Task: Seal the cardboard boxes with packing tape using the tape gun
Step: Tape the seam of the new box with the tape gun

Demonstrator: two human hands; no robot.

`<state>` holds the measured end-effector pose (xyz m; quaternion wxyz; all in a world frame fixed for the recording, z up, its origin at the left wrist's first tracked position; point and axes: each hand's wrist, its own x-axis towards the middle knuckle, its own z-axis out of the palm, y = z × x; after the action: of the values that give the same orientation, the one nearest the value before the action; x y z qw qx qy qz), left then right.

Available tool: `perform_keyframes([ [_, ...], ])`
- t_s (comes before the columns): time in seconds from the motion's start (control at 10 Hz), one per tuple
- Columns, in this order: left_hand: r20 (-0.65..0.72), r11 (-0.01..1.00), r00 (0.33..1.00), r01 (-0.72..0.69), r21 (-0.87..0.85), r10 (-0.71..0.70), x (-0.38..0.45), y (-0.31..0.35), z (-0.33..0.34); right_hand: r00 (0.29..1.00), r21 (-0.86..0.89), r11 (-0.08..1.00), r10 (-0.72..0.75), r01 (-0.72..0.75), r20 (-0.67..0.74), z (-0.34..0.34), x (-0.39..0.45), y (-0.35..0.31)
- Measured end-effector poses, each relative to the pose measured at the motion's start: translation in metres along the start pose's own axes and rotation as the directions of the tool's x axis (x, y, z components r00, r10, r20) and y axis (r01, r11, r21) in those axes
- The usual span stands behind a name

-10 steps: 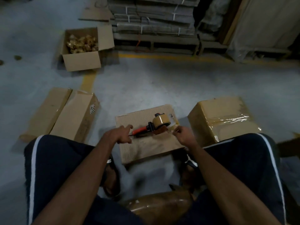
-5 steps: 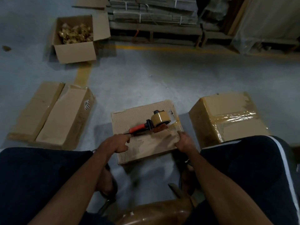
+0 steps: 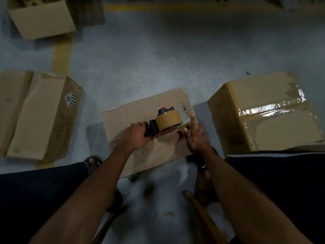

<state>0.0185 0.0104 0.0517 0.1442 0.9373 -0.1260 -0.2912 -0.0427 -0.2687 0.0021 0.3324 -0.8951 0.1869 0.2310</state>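
One box on my right already wears shiny bands of tape across its top, so I count that one as finished, while the small corrugated box straight ahead between my feet is, by my reading, the one in hand and barely begun. My left hand is wrapped around the handle of the tape gun, which sits on top of that box with its brown roll toward the right edge. My right hand lies with fingers straight against the box's right end, just beside the gun's nose, seemingly pressing down the loose end of tape; the blur there keeps me from telling whether it has stuck. No strip runs along this lid yet, so the whole pull across remains. To my left a long flat box shows no tape I can make out, and farther off an open carton stands with its flaps up, so I judge at least two more are waiting.
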Motion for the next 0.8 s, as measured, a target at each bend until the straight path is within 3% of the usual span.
perform_keyframes([
  [0.3,0.076,0.957,0.997,0.043,-0.286,-0.022,0.024,0.009,0.002,0.992,-0.162,0.982,0.108,-0.095,0.072,-0.002,-0.004,-0.007],
  [0.8,0.036,0.978,0.993,0.114,-0.175,-0.109,0.019,-0.001,0.004,0.996,-0.164,0.986,0.027,-0.013,0.086,-0.009,-0.006,-0.007],
])
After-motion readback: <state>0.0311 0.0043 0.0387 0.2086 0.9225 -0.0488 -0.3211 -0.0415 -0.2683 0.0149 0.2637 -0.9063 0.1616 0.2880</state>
